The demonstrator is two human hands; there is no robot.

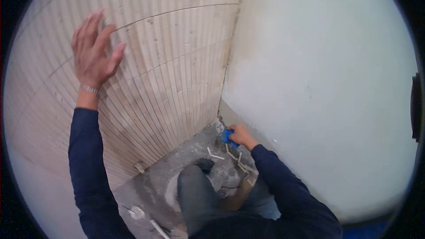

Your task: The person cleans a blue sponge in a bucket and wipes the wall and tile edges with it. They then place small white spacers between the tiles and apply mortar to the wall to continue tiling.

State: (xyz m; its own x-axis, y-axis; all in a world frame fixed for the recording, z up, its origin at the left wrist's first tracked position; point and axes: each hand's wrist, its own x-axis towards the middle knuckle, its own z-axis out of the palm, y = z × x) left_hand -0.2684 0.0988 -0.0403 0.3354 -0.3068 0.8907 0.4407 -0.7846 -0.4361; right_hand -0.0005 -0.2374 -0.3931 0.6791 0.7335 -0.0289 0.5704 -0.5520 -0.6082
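My left hand [95, 53] is raised at the upper left, its fingers spread against the ribbed beige wall [172, 62]. A metal bracelet [90, 89] circles that wrist. Low in the corner, my right hand [241, 136] grips a small blue object [227, 137] close to the floor, beside the base of the smooth pale wall [327, 84]. The fingers partly cover the blue object, so its kind cannot be made out. Thin whitish strips [241, 163] lie on the floor just below this hand.
The grey floor [155, 183] is stained and dusty. My bent knee [192, 186] and dark shoe [204, 164] are between the walls. A round white piece [136, 213] and a white stick [159, 229] lie at lower left. Something blue [367, 230] shows at bottom right.
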